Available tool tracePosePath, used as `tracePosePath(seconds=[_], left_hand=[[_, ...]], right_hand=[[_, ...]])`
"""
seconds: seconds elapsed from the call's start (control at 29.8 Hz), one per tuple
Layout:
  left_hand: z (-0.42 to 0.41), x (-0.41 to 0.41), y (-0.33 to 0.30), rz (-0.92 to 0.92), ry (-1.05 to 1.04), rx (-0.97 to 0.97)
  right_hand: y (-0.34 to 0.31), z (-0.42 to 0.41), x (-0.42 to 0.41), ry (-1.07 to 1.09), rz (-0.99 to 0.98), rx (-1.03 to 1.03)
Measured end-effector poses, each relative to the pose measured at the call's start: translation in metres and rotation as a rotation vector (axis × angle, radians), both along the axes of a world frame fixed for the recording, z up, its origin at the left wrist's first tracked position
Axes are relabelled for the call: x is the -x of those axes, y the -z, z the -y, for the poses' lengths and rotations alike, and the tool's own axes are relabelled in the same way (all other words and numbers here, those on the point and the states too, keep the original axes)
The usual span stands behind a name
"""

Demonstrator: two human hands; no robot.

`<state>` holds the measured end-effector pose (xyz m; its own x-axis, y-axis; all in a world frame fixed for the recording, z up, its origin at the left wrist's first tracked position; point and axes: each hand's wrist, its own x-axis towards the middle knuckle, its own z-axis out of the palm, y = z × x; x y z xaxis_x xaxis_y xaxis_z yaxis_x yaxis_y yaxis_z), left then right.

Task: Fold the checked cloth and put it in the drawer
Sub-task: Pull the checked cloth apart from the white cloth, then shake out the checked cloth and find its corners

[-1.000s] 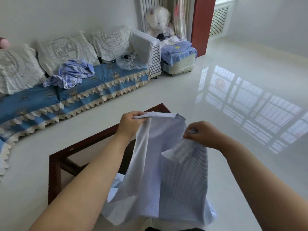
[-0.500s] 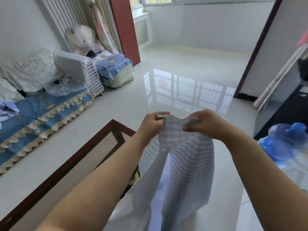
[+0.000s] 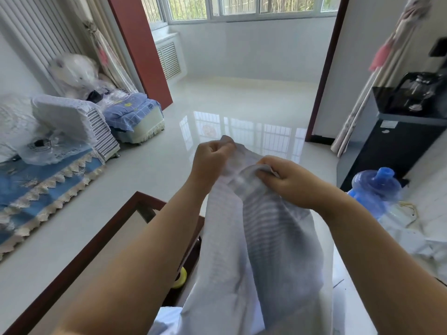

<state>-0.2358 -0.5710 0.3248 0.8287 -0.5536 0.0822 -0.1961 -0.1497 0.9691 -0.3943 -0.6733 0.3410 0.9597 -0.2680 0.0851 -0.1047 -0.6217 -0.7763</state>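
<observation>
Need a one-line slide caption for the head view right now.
Both hands, left hand and right hand, pinch the checked cloth by its top edge, hanging beside the wooden-framed table.

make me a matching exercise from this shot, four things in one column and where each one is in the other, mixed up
Things:
1. checked cloth
2. blue water bottle
3. plastic-wrapped plush toy
4. yellow tape roll

Places:
A. far left, against the white radiator
B. under the red-framed table top, beside the left forearm
C. hanging from both hands in the middle of the view
D. on the right, in front of the black cabinet

Pairs: 1-C, 2-D, 3-A, 4-B

The left hand and the right hand each pinch the cloth's top edge.
</observation>
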Motion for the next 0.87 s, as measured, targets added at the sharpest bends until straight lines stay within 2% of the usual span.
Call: tracePosePath(seconds=[0.13,0.23,0.3,0.47,0.6,0.87], left_hand=[[-0.010,0.000,-0.023,0.126,0.027,0.001],[-0.020,-0.006,-0.032,0.106,0.206,-0.075],[-0.028,-0.007,-0.033,0.090,0.303,-0.077],[-0.042,0.015,-0.035,-0.034,0.258,-0.051],[-0.061,0.018,-0.029,-0.224,0.281,-0.023],[-0.087,0.022,-0.017,-0.418,0.302,0.162]], right_hand=[[-0.022,-0.020,-0.005,-0.066,0.109,-0.105],[-0.032,-0.027,-0.010,0.016,0.235,-0.213],[-0.033,-0.031,-0.015,0.046,0.279,-0.192],[-0.021,-0.045,-0.031,0.130,0.319,0.000],[-0.011,-0.047,-0.036,0.257,0.316,-0.031],[0.003,-0.065,-0.047,0.288,0.291,-0.027]])
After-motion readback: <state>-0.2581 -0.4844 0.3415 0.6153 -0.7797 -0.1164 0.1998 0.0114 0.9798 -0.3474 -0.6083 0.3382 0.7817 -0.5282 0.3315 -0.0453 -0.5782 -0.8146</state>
